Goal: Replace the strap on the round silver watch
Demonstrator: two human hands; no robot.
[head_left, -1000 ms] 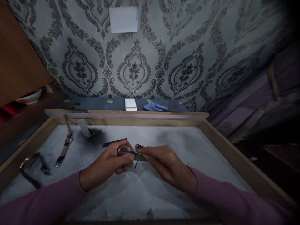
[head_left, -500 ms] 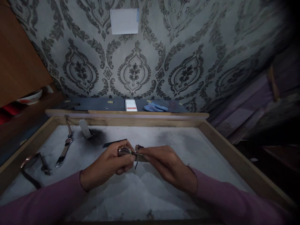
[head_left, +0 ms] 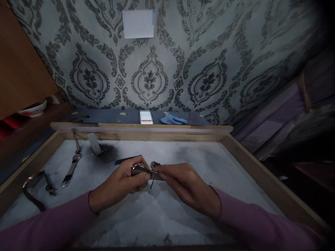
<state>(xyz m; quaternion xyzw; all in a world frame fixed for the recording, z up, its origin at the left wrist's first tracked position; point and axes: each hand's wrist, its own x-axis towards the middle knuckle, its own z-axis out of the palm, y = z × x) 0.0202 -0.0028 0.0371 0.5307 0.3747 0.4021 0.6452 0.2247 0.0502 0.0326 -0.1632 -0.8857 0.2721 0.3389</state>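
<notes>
A wristwatch [head_left: 140,169] with a shiny round case is pinched in my left hand [head_left: 125,177], tilted on its edge. From the case a flat strap [head_left: 156,176] runs toward my right hand [head_left: 184,181]. My right fingers are closed on a thin metal tool [head_left: 154,171] whose end meets the side of the watch; its exact kind is not clear. Just behind those fingertips shows a small buckle [head_left: 152,164]. A dark flat strip [head_left: 127,160] lies on the surface beyond my left hand.
The white work surface [head_left: 146,223] has a raised wooden rim [head_left: 162,136]. At the left lie a watch with straps [head_left: 75,157], a curved dark-strapped watch [head_left: 32,179] and a pale strap [head_left: 94,143]. Behind the rim are a small white box [head_left: 146,118] and a blue cloth [head_left: 173,119].
The watch in my left hand has tipped slightly, and both hands have shifted a touch. The things around have stayed put.
</notes>
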